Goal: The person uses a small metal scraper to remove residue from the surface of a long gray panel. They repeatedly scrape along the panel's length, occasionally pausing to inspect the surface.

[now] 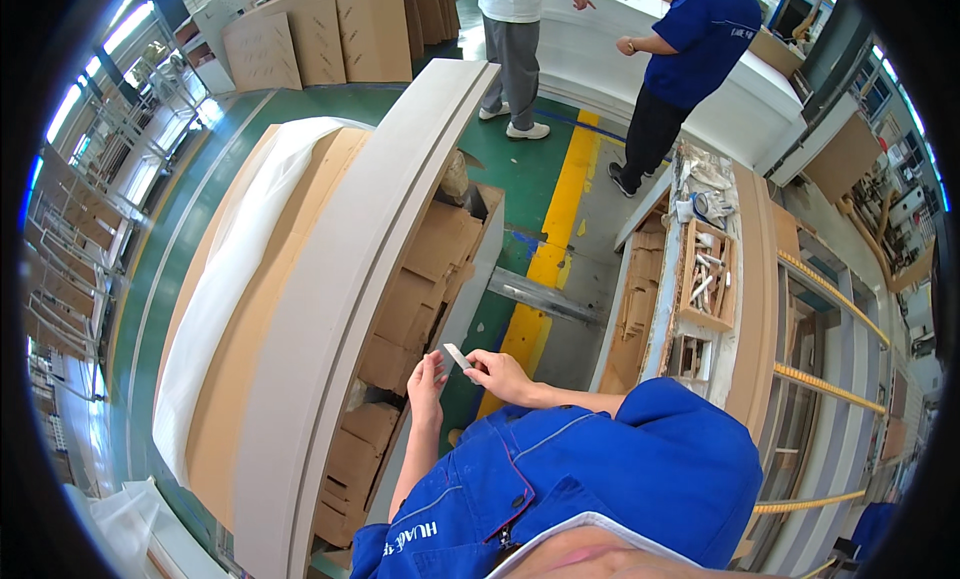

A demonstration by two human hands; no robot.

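Observation:
My right hand (495,372) is closed around one end of a small flat pale piece (457,355), perhaps folded abrasive paper or a small blade; its kind cannot be told. The piece points up and left towards my left hand (427,376), whose fingers are curled just beside it; whether they grip anything does not show. Both hands are in front of my chest, near the edge of a long pale grey panel with a grooved moulding (330,279), which lies on a bench at the left. Neither hand plainly touches the panel.
Cardboard (427,256) fills the shelf under the panel. At the right, a wooden box (729,279) of tools and white sticks rests on a workbench beside a glove and a tape roll. Two people stand ahead by a large white piece (600,53). White foam wrap (240,271) lies at the left.

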